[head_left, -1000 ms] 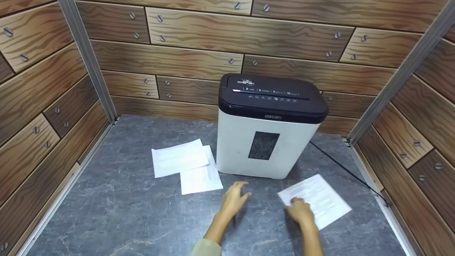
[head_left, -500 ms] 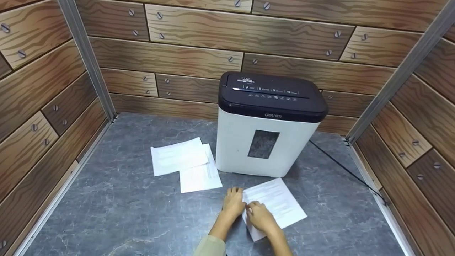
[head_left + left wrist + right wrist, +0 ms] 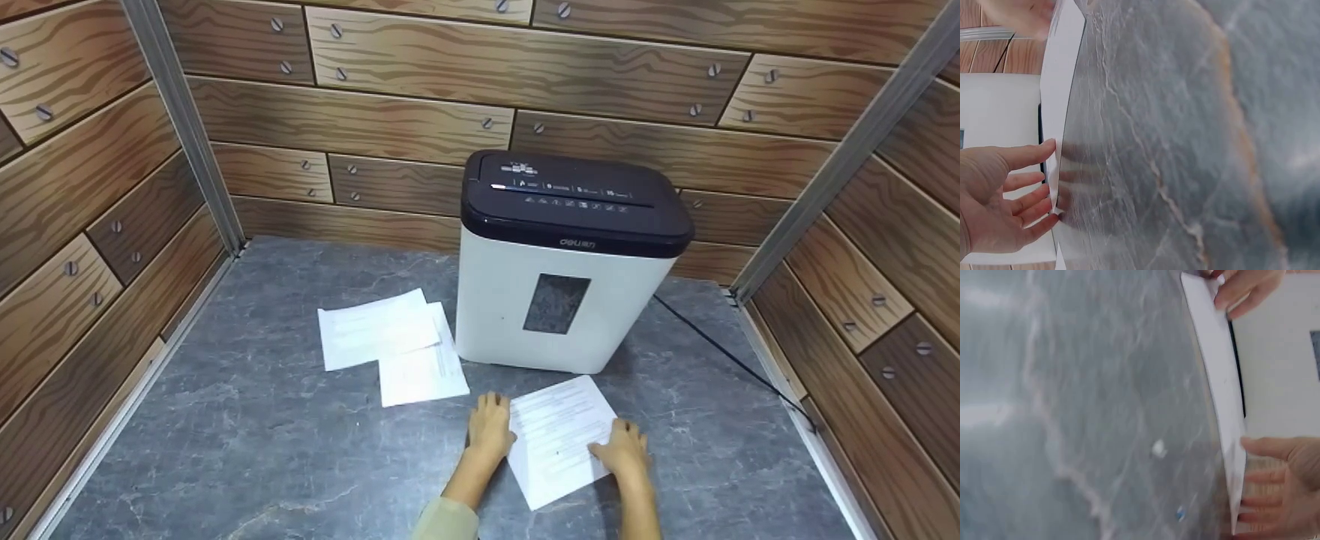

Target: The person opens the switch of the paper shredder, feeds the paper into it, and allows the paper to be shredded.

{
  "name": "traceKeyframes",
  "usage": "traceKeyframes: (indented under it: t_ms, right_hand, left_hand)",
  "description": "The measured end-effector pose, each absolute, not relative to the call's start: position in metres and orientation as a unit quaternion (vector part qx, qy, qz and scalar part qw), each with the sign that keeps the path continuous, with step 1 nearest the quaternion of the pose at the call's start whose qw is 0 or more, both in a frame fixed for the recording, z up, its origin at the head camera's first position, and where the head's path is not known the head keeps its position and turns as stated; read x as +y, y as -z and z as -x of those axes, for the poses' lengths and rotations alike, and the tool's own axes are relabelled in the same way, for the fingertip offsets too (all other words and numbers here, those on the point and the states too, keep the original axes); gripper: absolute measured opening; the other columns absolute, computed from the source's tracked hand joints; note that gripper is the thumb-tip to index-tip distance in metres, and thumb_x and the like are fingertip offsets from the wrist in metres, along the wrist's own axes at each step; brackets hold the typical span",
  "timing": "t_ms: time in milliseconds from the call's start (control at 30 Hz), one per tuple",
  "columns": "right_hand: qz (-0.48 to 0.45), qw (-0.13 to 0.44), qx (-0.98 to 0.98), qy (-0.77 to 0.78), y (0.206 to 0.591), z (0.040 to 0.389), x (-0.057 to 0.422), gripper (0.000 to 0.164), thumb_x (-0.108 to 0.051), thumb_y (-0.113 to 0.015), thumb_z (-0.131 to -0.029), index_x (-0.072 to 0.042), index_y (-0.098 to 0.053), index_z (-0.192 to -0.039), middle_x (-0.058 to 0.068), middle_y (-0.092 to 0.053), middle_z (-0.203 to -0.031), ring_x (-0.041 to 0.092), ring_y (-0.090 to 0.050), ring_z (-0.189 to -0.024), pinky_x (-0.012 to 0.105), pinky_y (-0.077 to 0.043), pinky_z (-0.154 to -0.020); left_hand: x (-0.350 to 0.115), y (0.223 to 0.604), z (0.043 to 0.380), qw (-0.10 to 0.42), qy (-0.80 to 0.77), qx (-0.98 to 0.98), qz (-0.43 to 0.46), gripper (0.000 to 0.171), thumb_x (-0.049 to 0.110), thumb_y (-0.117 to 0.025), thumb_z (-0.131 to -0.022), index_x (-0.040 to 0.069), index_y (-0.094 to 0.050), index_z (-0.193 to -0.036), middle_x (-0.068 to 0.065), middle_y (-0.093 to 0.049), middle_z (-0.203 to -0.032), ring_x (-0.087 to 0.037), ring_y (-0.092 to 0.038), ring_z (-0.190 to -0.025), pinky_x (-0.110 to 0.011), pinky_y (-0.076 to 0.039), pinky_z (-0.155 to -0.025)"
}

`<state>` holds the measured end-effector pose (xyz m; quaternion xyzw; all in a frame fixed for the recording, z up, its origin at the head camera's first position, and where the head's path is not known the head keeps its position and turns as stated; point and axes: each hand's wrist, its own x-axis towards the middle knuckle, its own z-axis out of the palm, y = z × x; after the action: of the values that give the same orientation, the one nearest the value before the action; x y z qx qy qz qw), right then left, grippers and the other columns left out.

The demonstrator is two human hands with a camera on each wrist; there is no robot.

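Observation:
A printed sheet of paper (image 3: pixel 559 420) lies on the grey marbled tabletop in front of a white paper shredder (image 3: pixel 491 300) with a dark lid. My left hand (image 3: pixel 490 427) holds the sheet's left edge, thumb toward the near side. In the left wrist view, its thumb and fingertips meet the edge of the paper (image 3: pixel 1062 67). At the opposite edge is my right hand (image 3: pixel 624 448), thumb on the sheet and the other fingers spread past the edge. The right wrist view shows these fingers nearly straight beside the paper (image 3: pixel 1216 354).
Two more printed sheets (image 3: pixel 375 330) overlap left of the shredder. A black power cord (image 3: pixel 727 356) runs from behind it toward the right wall. Wood-patterned panels (image 3: pixel 405 75) enclose the back and sides. Small specks (image 3: pixel 1159 449) lie on the tabletop near me.
The sheet has come leftward from the right side to my left hand. My right hand first moved left with it, then back right to the sheet's right edge. The overlapping sheets stayed put.

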<state>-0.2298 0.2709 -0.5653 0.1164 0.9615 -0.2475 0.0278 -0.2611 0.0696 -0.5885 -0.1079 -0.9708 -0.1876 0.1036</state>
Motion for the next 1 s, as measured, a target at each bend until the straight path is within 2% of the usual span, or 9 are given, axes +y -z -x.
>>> traceKeyframes:
  t_ms: [67,267,467,600,767,1000]
  right_hand:
    - [-0.136,0.041,0.958,0.249,0.565,0.229,0.273,0.069,-0.018,-0.067,-0.08,0.017,-0.032,-0.127,0.041,-0.03,-0.126,0.055,-0.025,-0.117,0.067,-0.029,-0.089]
    - [-0.157,0.04,0.957,0.242,0.565,0.229,0.274,0.066,-0.017,-0.068,-0.08,0.016,-0.035,-0.126,0.039,-0.034,-0.123,0.054,-0.028,-0.116,0.068,-0.029,-0.088]
    - [-0.159,0.043,0.958,0.235,0.567,0.228,0.275,0.065,-0.018,-0.069,-0.079,0.014,-0.036,-0.125,0.038,-0.036,-0.122,0.053,-0.03,-0.116,0.068,-0.029,-0.087]
    - [-0.158,0.041,0.957,0.239,0.57,0.227,0.275,0.066,-0.019,-0.068,-0.08,0.014,-0.036,-0.127,0.038,-0.035,-0.124,0.053,-0.03,-0.115,0.067,-0.029,-0.088]
    - [-0.16,0.032,0.953,0.254,0.571,0.225,0.276,0.064,-0.018,-0.065,-0.081,0.013,-0.035,-0.129,0.037,-0.034,-0.128,0.052,-0.029,-0.117,0.066,-0.027,-0.091]
    - [-0.205,-0.037,0.928,0.309,0.571,0.223,0.279,0.048,-0.014,-0.054,-0.087,0.007,-0.039,-0.129,0.033,-0.045,-0.123,0.052,-0.043,-0.106,0.059,-0.035,-0.086]
  left_hand:
    - [0.07,0.589,0.261,0.113,0.191,-0.969,0.107,0.041,0.009,-0.081,-0.063,0.003,-0.061,-0.097,-0.011,-0.051,-0.092,-0.028,-0.05,-0.091,-0.038,-0.049,-0.069]
    - [0.068,0.588,0.262,0.153,0.245,-0.953,0.09,0.026,-0.006,-0.069,-0.065,0.001,-0.066,-0.09,-0.011,-0.054,-0.085,-0.028,-0.052,-0.084,-0.037,-0.049,-0.063]
    - [0.063,0.584,0.263,0.196,0.323,-0.922,0.09,0.018,-0.006,-0.071,-0.064,0.007,-0.071,-0.075,-0.002,-0.055,-0.07,-0.02,-0.055,-0.07,-0.028,-0.048,-0.059]
    - [0.062,0.581,0.262,0.209,0.367,-0.901,0.098,0.02,-0.009,-0.07,-0.064,0.009,-0.069,-0.07,0.002,-0.054,-0.065,-0.016,-0.055,-0.063,-0.026,-0.047,-0.056]
    - [0.06,0.581,0.261,0.194,0.414,-0.885,0.088,0.019,-0.01,-0.067,-0.065,0.008,-0.068,-0.07,0.001,-0.055,-0.065,-0.015,-0.055,-0.061,-0.026,-0.047,-0.055]
    - [0.054,0.58,0.262,0.156,0.455,-0.874,0.066,0.018,-0.008,-0.07,-0.067,0.01,-0.069,-0.072,0.003,-0.056,-0.067,-0.011,-0.055,-0.063,-0.026,-0.045,-0.057]
